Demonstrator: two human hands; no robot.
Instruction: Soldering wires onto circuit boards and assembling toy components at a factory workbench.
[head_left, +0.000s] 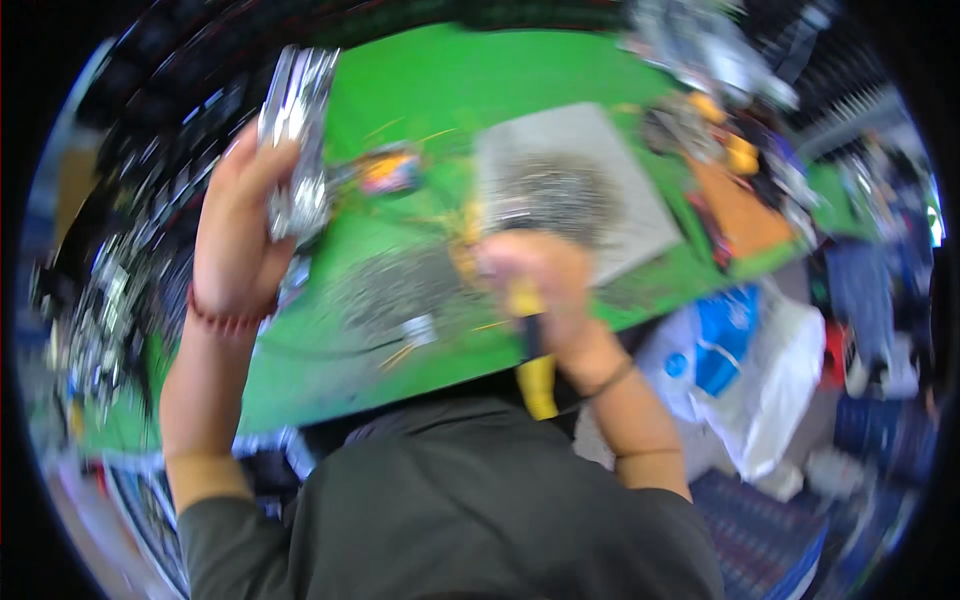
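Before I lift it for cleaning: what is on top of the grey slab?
A heap of small dark metal bits lies on the grey slab. The right hand covers its near edge.

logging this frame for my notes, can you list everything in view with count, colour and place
shiny metal part: one, silver, raised at upper left, in the left hand
tool handle: one, yellow and black, centre, in the right hand
grey pad: one, grey with a dark speckled patch, on the table right of centre
small parts: a blurred scatter, grey, on the table near centre
green table: one, green, fills the middle
white bag: one, white with blue, lower right
left hand: one, red bead bracelet at the wrist
right hand: one, closed round the handle
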